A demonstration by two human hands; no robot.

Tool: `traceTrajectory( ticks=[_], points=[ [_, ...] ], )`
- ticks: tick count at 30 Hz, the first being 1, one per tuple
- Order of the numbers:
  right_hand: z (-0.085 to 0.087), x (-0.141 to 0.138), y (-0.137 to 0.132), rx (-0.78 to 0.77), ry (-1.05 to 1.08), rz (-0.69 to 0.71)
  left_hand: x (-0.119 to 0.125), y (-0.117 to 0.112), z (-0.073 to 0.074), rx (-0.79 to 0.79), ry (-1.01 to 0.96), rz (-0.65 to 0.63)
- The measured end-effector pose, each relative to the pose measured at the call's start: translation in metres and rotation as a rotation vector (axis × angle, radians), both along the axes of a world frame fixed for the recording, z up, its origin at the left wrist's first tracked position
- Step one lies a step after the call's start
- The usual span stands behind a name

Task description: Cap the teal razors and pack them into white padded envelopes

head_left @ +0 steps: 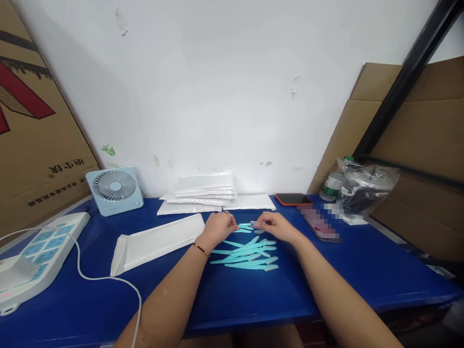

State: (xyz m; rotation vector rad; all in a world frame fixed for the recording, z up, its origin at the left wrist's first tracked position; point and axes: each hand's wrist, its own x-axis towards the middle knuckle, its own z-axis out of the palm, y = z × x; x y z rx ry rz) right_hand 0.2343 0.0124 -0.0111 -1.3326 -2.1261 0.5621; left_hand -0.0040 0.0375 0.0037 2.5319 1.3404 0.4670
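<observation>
Several slim turquoise eyebrow razors (250,250) with pale, clear-looking covers on their blade ends lie in a loose pile on the blue table (253,295). Just behind the pile, my left hand (219,227) is closed, thumb and fingertips pinching the handle end of a turquoise eyebrow razor (245,225). My right hand (273,225) pinches at the covered blade end on the other side. Other razors lie right under and beside my fingertips, so where each one ends is partly hidden. A long white padded envelope (163,240) lies left of my left hand.
White padded envelopes (205,186) are stacked against the wall. Leftward are a blue fan (115,188), a power strip (47,256) and its white cable (105,278). At right lie an orange-edged phone (293,199), another phone (319,224), a bottle (331,186) and a plastic-wrapped item (366,188).
</observation>
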Motion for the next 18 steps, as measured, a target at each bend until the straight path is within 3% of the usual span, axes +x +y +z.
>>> traceTrajectory(
  ticks=[3, 5, 11, 15, 18],
  points=[
    [0.000, 0.016, 0.002, 0.039, -0.047, -0.132, 0.005, 0.003, -0.007, 0.020, -0.026, 0.009],
    [0.003, 0.018, 0.000, 0.069, -0.075, -0.148, 0.006, 0.004, -0.009, 0.048, -0.047, -0.008],
    [0.009, -0.004, -0.012, -0.031, -0.200, 0.126, 0.002, 0.000, -0.007, -0.049, -0.107, -0.052],
    [0.008, -0.008, -0.013, -0.064, -0.267, 0.153, 0.003, -0.006, -0.007, -0.143, -0.091, -0.192],
    [0.008, -0.004, -0.011, -0.059, -0.227, 0.135, 0.006, -0.009, -0.006, -0.082, -0.028, -0.248]
  ],
)
